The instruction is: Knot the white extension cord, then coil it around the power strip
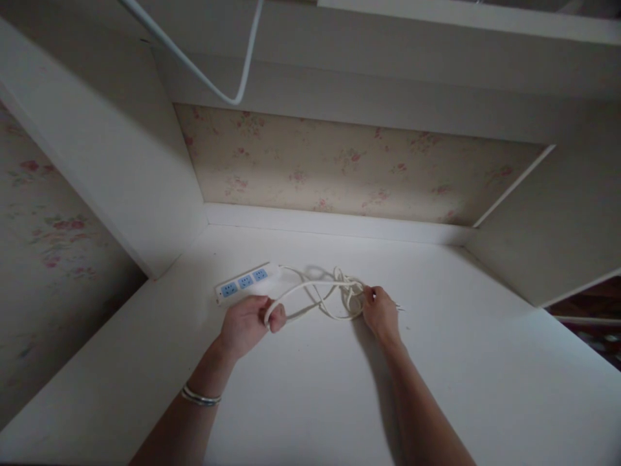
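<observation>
A white power strip [245,282] with blue socket faces lies on the white desk surface, its white cord [310,285] spread in loose, tangled loops to the right. A loop of that cord is hooked around the fingers of my left hand [250,323], which is closed just in front of the strip. On the right, my right hand [381,312] pinches the cord beside the tangle. Metal plug prongs [400,307] stick out past its far side; the plug's body is hidden behind the hand.
White side panels [111,142] rise at left and right, with flowered wallpaper [339,162] behind the desk [310,401]. Overhead, a white shelf [388,65] crosses the view. A pale bent cable or rod [235,100] hangs at the upper left.
</observation>
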Action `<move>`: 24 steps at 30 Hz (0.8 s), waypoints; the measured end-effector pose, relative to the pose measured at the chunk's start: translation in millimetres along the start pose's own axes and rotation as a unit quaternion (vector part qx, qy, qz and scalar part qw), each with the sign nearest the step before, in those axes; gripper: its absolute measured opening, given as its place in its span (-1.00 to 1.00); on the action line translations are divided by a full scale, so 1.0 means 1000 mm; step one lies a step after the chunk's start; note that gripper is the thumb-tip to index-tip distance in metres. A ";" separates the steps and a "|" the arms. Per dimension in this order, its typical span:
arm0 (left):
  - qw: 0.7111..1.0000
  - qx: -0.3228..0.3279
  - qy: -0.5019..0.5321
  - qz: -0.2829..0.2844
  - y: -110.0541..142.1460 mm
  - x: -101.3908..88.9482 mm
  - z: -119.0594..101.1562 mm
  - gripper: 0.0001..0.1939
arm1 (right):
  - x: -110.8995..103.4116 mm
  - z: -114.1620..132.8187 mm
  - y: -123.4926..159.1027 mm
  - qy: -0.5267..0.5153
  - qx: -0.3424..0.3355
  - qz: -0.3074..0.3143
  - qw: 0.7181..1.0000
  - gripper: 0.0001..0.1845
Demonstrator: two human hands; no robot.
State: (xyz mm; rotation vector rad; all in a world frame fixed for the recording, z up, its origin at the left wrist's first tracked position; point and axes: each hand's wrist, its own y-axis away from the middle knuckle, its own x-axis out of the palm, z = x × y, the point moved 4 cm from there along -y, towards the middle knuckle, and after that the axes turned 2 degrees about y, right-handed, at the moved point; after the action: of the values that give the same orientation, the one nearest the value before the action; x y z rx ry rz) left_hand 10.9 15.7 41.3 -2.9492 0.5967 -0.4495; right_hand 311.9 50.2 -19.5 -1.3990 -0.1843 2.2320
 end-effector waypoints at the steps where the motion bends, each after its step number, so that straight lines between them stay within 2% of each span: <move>1: 0.998 -0.049 0.026 0.035 0.002 0.002 0.004 -0.41 | 0.000 0.002 0.001 0.004 -0.002 0.007 1.000 -0.61; 3: 0.983 -0.147 0.089 0.065 0.005 0.006 0.014 -0.33 | 0.000 0.008 0.004 0.007 -0.007 0.015 1.000 -0.58; 6: 0.965 -0.225 0.114 0.068 0.008 0.014 0.027 -0.30 | 0.000 0.016 0.008 -0.009 -0.013 0.022 1.000 -0.58; 12: 0.934 -0.287 0.119 0.173 0.012 0.053 0.043 -0.25 | 0.003 0.037 0.015 -0.045 -0.047 0.010 0.998 -0.57; 14: 0.931 -0.292 0.118 0.185 0.013 0.065 0.049 -0.28 | 0.005 0.045 0.017 -0.051 -0.064 -0.005 0.997 -0.57; 19: 0.945 -0.275 0.133 0.120 0.011 0.086 0.061 -0.41 | 0.010 0.061 0.025 -0.060 -0.122 -0.005 0.991 -0.60; 22: 0.947 -0.270 0.150 0.091 0.008 0.091 0.065 -0.42 | 0.013 0.063 0.027 -0.052 -0.142 0.008 0.989 -0.62; 24: 0.950 -0.249 0.174 0.070 0.005 0.090 0.064 -0.53 | 0.015 0.061 0.026 -0.043 -0.139 0.009 0.989 -0.63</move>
State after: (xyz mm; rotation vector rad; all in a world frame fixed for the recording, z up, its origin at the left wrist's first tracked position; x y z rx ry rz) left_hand 108.2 -22.0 3.6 -3.2769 1.0972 -0.9402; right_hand 244.5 43.4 -13.1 -1.4476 -0.5325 2.3514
